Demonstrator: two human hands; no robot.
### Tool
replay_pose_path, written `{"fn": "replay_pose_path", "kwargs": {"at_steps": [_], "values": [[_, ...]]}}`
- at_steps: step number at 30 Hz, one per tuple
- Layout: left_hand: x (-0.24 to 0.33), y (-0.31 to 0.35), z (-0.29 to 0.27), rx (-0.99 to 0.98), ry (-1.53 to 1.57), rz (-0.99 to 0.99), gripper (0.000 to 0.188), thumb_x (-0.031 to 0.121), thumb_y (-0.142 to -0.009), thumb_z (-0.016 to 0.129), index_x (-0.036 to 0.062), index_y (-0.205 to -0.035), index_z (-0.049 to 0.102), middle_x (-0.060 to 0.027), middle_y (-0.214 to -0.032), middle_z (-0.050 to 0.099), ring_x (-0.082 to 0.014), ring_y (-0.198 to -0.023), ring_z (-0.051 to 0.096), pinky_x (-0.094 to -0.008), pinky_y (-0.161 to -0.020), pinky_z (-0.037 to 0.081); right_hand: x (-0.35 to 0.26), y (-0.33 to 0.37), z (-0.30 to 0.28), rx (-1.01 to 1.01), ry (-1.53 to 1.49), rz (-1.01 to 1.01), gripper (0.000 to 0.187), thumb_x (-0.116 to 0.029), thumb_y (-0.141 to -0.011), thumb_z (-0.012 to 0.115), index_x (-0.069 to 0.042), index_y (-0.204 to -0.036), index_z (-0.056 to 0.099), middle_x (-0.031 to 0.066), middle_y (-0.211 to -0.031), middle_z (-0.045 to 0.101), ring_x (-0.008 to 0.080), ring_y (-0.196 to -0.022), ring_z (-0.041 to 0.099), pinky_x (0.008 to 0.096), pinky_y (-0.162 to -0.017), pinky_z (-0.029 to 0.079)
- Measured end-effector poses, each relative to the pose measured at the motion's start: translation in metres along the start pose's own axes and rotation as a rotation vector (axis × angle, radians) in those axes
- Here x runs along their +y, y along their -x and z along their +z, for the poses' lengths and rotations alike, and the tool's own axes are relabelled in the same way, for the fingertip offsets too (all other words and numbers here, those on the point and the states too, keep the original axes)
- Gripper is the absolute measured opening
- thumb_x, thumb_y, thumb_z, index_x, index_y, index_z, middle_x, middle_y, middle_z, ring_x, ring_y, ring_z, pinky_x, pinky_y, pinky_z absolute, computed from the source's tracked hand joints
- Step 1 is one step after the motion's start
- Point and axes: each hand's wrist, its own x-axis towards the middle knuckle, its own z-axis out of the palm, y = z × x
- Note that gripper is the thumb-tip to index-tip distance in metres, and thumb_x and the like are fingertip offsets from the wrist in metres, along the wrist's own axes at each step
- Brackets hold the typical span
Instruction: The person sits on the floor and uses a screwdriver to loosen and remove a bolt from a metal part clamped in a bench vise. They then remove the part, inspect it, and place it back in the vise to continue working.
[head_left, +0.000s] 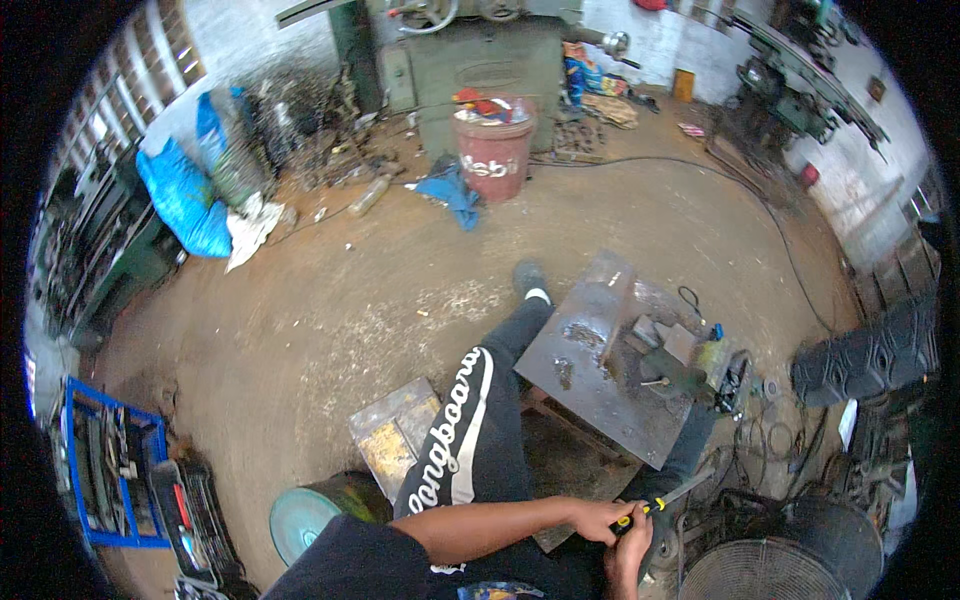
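Note:
Low at the right of centre, both my hands meet on a file point(684, 490) with a black and yellow handle and a flat grey blade that points up and to the right. My left hand point(594, 520) reaches across from the left, its fingers closed on the handle's lower part. Just beside it, my right hand point(630, 548) is closed around the handle nearer the blade. Ahead of the hands stands a steel-topped work table point(620, 425), apart from the file. A small vise with metal blocks point(668, 350) sits on its right side.
A wire-mesh round guard point(765, 575) and cables lie at the right. A green drum point(305, 525) and a metal plate point(385, 425) are near my left leg. Farther left is a blue rack point(115, 470). A red bucket point(495, 160) stands before a large green machine point(480, 65).

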Motion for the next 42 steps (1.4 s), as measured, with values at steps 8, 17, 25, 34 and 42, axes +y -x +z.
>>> {"fn": "replay_pose_path", "kwargs": {"at_steps": [8,17,25,34,42], "values": [[0.020,0.030,-0.056,-0.103,0.179,-0.220,0.084,0.025,-0.086,0.079,0.0151,-0.157,0.036,-0.0108,-0.110,0.073,-0.0217,-0.091,0.071,-0.0386,-0.082,0.057,-0.015,0.032,0.019,0.140,0.121,-0.182,0.033,-0.019,-0.104,0.059,-0.003,-0.131,0.046,0.0017,-0.082,0.056,0.0103,-0.066,0.054,0.0261,-0.056,0.045],[0.037,0.021,-0.061,0.361,-0.024,-0.248,0.034,0.024,-0.086,0.079,0.0095,-0.116,0.069,-0.0078,-0.081,0.071,-0.0170,-0.070,0.067,-0.0336,-0.068,0.053,-0.057,0.076,0.028,-0.034,-0.105,-0.011,0.038,-0.039,-0.108,0.043,-0.007,-0.124,0.052,0.0025,-0.076,0.052,0.0108,-0.051,0.044,0.0252,-0.043,0.035],[0.045,0.023,-0.057,0.356,-0.125,-0.292,0.031,0.023,-0.086,0.078,0.0093,-0.114,0.070,-0.0085,-0.080,0.071,-0.0187,-0.071,0.068,-0.0353,-0.070,0.054,-0.075,0.068,0.033,-0.058,-0.123,0.008,0.024,-0.031,-0.108,0.050,-0.008,-0.117,0.055,0.0001,-0.076,0.054,0.0079,-0.053,0.047,0.0238,-0.044,0.038],[0.046,0.022,-0.057,0.391,-0.110,-0.332,0.028,0.019,-0.087,0.077,0.0095,-0.113,0.072,-0.0075,-0.083,0.072,-0.0162,-0.075,0.068,-0.0335,-0.071,0.054,-0.088,0.064,0.037,-0.108,-0.170,0.023,0.021,-0.028,-0.108,0.051,-0.009,-0.115,0.055,-0.0008,-0.076,0.053,0.0063,-0.054,0.046,0.0219,-0.044,0.035],[0.040,0.022,-0.055,0.480,-0.062,-0.357,0.024,0.019,-0.088,0.078,0.0091,-0.109,0.072,-0.0017,-0.082,0.070,-0.0073,-0.074,0.061,-0.0272,-0.068,0.051,-0.089,0.060,0.032,-0.073,-0.166,0.068,0.021,-0.028,-0.107,0.051,-0.009,-0.115,0.054,0.0014,-0.075,0.051,0.0082,-0.050,0.043,0.0223,-0.041,0.031]]}}
